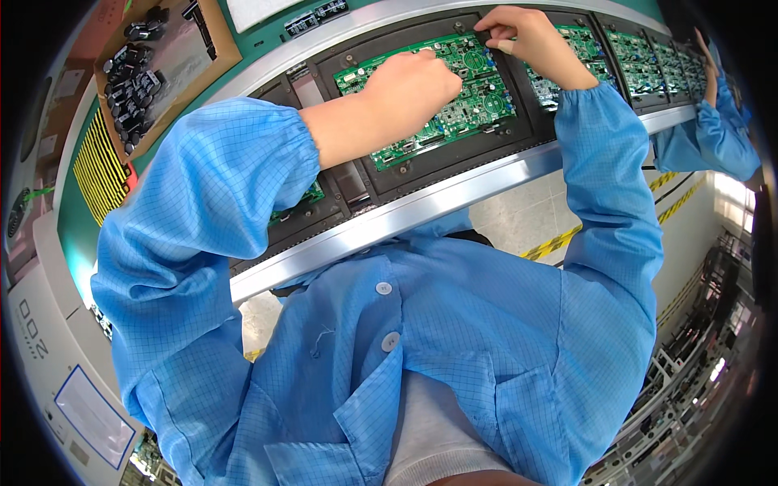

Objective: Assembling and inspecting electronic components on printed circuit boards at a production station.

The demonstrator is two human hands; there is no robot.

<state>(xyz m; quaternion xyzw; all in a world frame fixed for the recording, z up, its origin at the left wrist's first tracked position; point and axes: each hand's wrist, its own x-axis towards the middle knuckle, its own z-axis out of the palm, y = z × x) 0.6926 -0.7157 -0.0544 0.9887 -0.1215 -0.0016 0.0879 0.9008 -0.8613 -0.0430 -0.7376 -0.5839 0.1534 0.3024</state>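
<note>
A green circuit board (478, 101) crowded with small components sits in a black carrier frame (523, 121) on the line in front of me. My left hand (415, 85) is over the middle of the board, its fingers curled in; their tips and anything they hold are hidden beneath it. By the board's far right corner is my right hand (531, 40), with thumb and fingers bent together near the frame's edge. Whatever lies between those fingertips is too small to make out. Another green board (579, 40) lies in the carrier to the right, partly behind my right wrist.
A cardboard box (223, 32) holding black cylindrical parts (134, 89) stands at far left, beside a yellow-and-black striped sheet (101, 166). More black parts (316, 16) lie beyond the line. A metal rail (454, 180) runs along the near side. At right, a co-worker's blue sleeve (717, 142) shows.
</note>
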